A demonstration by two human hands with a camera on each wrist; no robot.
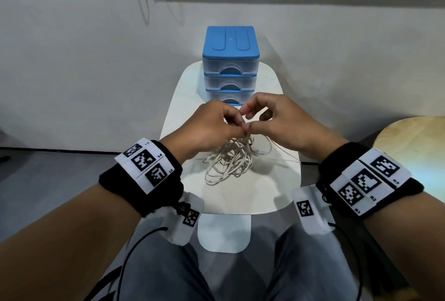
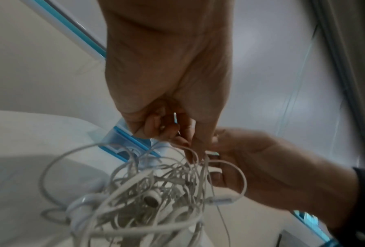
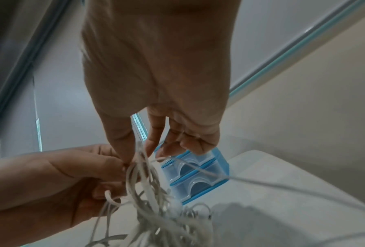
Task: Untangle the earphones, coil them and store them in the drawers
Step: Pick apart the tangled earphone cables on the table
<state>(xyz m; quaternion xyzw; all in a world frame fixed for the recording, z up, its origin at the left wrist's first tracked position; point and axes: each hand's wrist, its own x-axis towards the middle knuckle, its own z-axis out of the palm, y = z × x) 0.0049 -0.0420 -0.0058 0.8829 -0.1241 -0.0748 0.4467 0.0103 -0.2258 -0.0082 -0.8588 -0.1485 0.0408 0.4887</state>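
A tangled bundle of white earphones (image 1: 230,163) hangs from both hands down onto the small white table (image 1: 231,199). My left hand (image 1: 212,125) pinches strands at the top of the tangle, fingers curled. My right hand (image 1: 269,120) pinches cords right beside it, thumb against forefinger. In the left wrist view the earphones (image 2: 152,198) show earbuds and an inline remote below the left hand (image 2: 173,130). In the right wrist view the cords (image 3: 154,188) run down from the right hand (image 3: 139,150). The blue drawer unit (image 1: 230,64) stands behind, all three drawers closed.
The drawer unit (image 3: 196,177) sits at the table's far end against a pale wall. A round wooden stool (image 1: 414,137) stands to the right. One loose cord (image 1: 286,156) trails toward the table's right edge. My knees are under the table's near edge.
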